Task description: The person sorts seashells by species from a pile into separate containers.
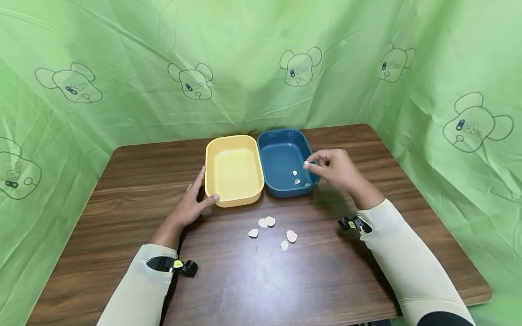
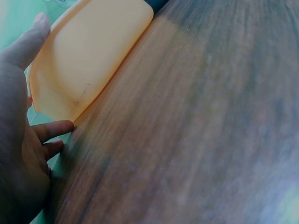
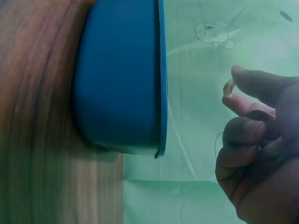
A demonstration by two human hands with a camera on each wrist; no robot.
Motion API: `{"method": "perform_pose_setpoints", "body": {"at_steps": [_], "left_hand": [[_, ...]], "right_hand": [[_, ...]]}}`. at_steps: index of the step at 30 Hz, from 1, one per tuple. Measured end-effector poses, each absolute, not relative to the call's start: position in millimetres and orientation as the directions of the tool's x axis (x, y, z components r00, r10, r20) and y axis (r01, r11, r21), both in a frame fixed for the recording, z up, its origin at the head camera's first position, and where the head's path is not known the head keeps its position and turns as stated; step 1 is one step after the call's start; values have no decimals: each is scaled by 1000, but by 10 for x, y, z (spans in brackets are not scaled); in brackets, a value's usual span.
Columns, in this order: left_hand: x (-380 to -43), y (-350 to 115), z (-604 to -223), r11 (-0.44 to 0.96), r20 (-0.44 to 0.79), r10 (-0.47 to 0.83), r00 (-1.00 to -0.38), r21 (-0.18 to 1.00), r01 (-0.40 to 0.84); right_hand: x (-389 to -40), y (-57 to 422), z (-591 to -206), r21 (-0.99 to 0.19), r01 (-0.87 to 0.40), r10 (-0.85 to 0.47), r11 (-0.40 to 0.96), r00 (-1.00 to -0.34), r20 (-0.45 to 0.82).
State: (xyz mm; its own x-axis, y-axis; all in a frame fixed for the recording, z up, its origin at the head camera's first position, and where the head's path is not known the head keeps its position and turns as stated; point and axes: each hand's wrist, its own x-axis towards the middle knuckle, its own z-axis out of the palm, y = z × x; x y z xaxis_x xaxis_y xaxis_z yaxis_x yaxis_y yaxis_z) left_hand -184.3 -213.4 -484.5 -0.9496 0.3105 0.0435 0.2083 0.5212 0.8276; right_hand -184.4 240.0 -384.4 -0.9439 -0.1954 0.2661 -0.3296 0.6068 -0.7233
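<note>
Pinching a white piece [image 1: 306,163] in our right grip [image 1: 336,170], we held it above the blue tray [image 1: 281,156]; our left grip [image 1: 190,202], fingers spread, touched the yellow tray [image 1: 234,170]. Five loose pieces [image 1: 291,236] lay nearer us than both grips.

"What stands toward the back of the table [image 1: 122,199]?"

"The left tray [image 1: 234,172] and the right tray [image 1: 281,160], side by side, with the curtain [image 1: 244,108] behind them and along both sides."

"And before them?"

"Five shells [image 1: 291,236] lie on the table. Three more shells [image 1: 294,173] lie in the right tray, toward its near right corner."

"The hands?"

"The left hand [image 1: 190,203] touches the left tray's near left corner; the right hand [image 1: 337,170] holds another shell [image 1: 306,162] over the right tray's right side."
</note>
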Motion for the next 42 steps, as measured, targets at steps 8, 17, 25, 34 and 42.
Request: {"method": "perform_pose_setpoints", "body": {"at_steps": [8,17,25,34,42], "left_hand": [[-1792,-2143,-4869,533,38,313,-949,820,208],[-1789,-2143,-4892,541,29,306,-952,817,199],[-1814,-2162,-4906,541,40,307,-951,814,209],[-1828,-2138,-4871,522,41,313,-949,827,208],[-1835,-2125,-4841,519,30,304,-952,833,192]], "right_hand": [[-1909,2248,-3871,-697,-280,-201,660,-960,195],[-1996,2139,-3901,-686,-261,-192,680,-965,176],[-2055,2109,-3919,-710,-285,-199,644,-959,204],[-1969,2098,-3916,-747,-303,-199,593,-953,229],[-1698,1989,-3894,-769,-387,-272,509,-920,282]]}}
